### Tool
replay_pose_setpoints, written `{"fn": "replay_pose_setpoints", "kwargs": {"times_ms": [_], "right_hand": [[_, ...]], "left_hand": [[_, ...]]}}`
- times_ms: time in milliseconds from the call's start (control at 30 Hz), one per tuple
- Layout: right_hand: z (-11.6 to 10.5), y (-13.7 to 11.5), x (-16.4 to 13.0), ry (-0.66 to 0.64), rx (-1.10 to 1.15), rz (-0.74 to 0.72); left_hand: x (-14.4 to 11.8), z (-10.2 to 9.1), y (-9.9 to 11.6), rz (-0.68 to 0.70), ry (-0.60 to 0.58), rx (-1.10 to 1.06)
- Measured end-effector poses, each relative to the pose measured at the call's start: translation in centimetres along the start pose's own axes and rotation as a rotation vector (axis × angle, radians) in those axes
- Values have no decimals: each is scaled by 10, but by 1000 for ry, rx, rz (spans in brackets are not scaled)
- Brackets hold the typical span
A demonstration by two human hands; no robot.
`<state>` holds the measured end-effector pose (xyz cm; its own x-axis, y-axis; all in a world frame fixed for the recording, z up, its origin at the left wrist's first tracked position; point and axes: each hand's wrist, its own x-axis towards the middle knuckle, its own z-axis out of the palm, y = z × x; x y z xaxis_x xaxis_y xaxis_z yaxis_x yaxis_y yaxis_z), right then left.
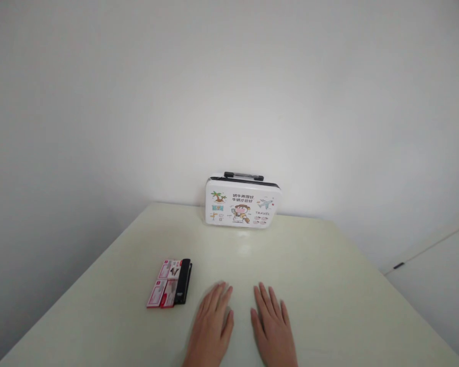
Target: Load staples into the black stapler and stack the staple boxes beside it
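My left hand (211, 326) and my right hand (272, 329) lie flat, palms down, side by side on the pale table (329, 285) near its front edge. Neither hand holds anything. Just left of my left hand lie a black stapler (183, 281) and small red-and-white boxes (162, 289), pressed together. At the table's far edge a small white suitcase-shaped case (242, 202) with cartoon travel pictures and a black handle stands upright against the wall.
A white wall rises behind the table. At the right stands a white cabinet (439, 285) with a small dark handle. The table's left edge drops off beside the wall.
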<state>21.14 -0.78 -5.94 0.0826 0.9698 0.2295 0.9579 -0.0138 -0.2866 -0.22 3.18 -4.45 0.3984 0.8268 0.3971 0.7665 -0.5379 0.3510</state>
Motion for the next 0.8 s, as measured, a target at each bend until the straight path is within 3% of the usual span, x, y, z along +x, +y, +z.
{"fn": "replay_pose_setpoints", "kwargs": {"times_ms": [100,267,800], "right_hand": [[1,-10,-7,-21,-110,17],[2,-30,-6,-2,-147,54],[-8,-30,-7,-115,-81,-54]], "left_hand": [[-1,15,1,-7,-26,103],[-3,15,-3,-9,-69,125],[-3,12,-1,-7,-79,119]]}}
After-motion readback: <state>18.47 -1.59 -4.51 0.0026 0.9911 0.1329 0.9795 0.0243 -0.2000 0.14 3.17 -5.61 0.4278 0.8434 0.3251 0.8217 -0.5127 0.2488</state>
